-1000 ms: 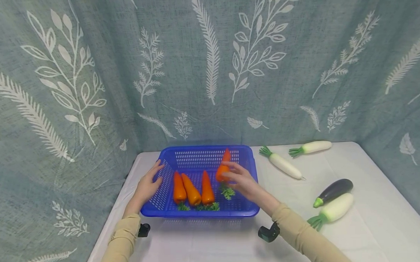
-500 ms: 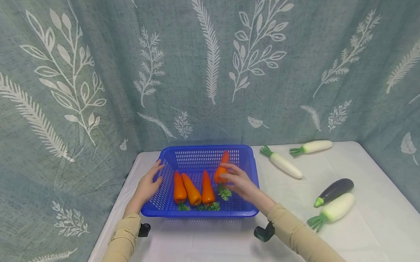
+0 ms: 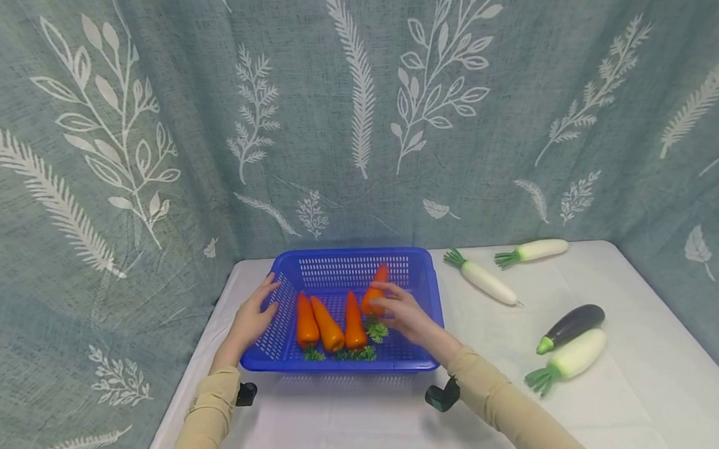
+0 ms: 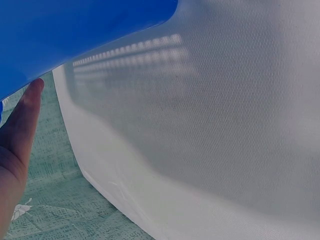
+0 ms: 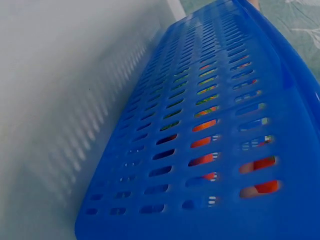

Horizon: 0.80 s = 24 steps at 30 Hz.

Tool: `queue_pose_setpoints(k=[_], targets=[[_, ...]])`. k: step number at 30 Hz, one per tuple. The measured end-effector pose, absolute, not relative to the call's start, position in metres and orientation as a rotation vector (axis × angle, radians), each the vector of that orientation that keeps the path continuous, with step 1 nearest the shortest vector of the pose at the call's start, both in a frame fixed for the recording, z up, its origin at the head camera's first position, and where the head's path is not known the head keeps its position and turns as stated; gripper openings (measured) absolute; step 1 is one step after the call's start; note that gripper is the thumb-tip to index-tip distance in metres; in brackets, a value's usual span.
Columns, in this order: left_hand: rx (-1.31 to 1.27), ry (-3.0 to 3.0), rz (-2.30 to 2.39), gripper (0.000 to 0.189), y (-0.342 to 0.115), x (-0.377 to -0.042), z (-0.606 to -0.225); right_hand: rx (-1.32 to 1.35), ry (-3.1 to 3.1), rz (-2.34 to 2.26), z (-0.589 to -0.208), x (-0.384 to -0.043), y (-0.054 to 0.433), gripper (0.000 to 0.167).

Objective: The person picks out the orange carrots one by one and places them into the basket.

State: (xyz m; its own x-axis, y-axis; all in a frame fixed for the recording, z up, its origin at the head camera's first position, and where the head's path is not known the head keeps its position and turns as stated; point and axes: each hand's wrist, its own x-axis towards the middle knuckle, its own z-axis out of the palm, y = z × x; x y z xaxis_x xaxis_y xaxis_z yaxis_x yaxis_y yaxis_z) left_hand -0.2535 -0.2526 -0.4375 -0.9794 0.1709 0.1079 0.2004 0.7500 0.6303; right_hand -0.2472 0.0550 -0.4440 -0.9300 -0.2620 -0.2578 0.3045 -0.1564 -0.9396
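A blue perforated basket stands in the middle of the table. Inside lie an orange carrot at the left, a lighter orange carrot beside it and another orange carrot to their right, tops toward the near side. At the basket's right part, my right hand holds a fourth carrot, tip up and tilted, its green top hanging down. My left hand rests at the basket's left rim, fingers extended; in the left wrist view a fingertip meets the rim from below.
Right of the basket lie a white radish and another radish farther back. An eggplant lies against a thicker radish at the right. A leaf-patterned curtain hangs behind the white table.
My right hand has moved left with the carrot, bringing it closer to the other carrots. My left hand and the basket have stayed in place.
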Motion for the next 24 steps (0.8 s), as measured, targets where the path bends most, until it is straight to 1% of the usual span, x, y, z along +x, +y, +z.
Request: queue_pose_setpoints(k=[24], targets=[[-0.298,-2.907,-1.069,0.044,-0.2524,-0.2537,-0.4361,0.104,1.931,-1.799,-0.4512,-0.2431,0.0494,0.044]])
